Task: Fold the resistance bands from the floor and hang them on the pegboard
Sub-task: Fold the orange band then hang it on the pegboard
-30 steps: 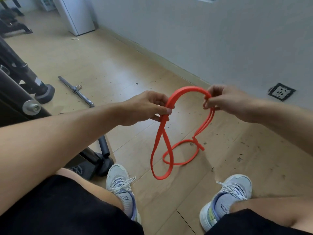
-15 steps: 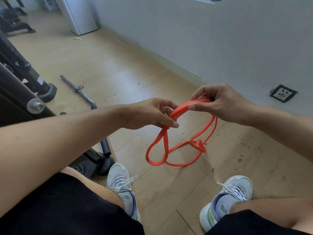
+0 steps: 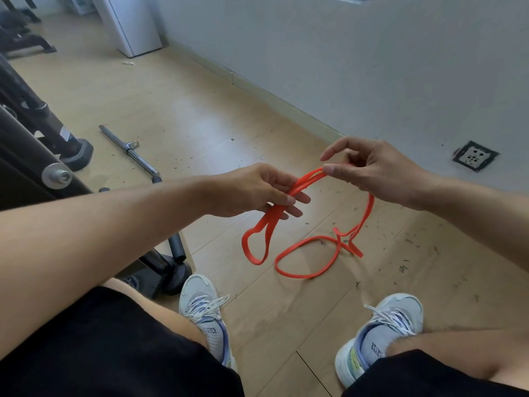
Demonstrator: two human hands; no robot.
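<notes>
An orange resistance band [image 3: 307, 255] stretches between my hands above the wooden floor. My left hand [image 3: 254, 190] grips doubled strands of it, with a short loop hanging below the fingers. My right hand [image 3: 372, 170] holds the band's upper bend with its thumb and lower fingers, while the index finger is lifted free. From the right hand a strand drops to a twisted loop lying on the floor between my feet. No pegboard is in view.
A metal bar [image 3: 128, 151] lies on the floor at left, beside black gym machine legs [image 3: 43, 130]. A grey wall with a socket [image 3: 475, 156] runs along the right. My two grey sneakers [image 3: 206, 316] stand at the bottom. A white cabinet [image 3: 131, 24] is far back.
Both hands have lowered and come closer together. The band's hanging loop has dropped and now lies spread on the floor. My right index finger has lifted off the band.
</notes>
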